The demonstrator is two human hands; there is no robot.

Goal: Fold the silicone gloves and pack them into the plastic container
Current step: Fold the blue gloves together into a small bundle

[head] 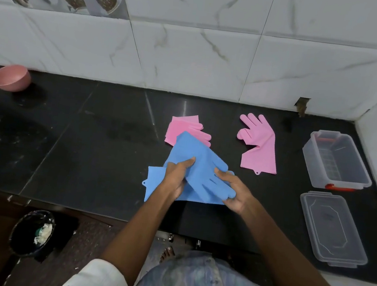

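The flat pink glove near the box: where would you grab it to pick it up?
Probably by the wide cuff. The pink glove lies flat and unfolded, fingers pointing to the wall and cuff toward the person, so coming from the near side with the right hand reaches a broad, straight edge rather than floppy fingers.

Place: a home kitchen
Counter: black stone slab, dusty and smudged
Wall: white marble-look tiles, one strip printed with jars
Bowl: pink, by the wall
Floor: bin below the counter
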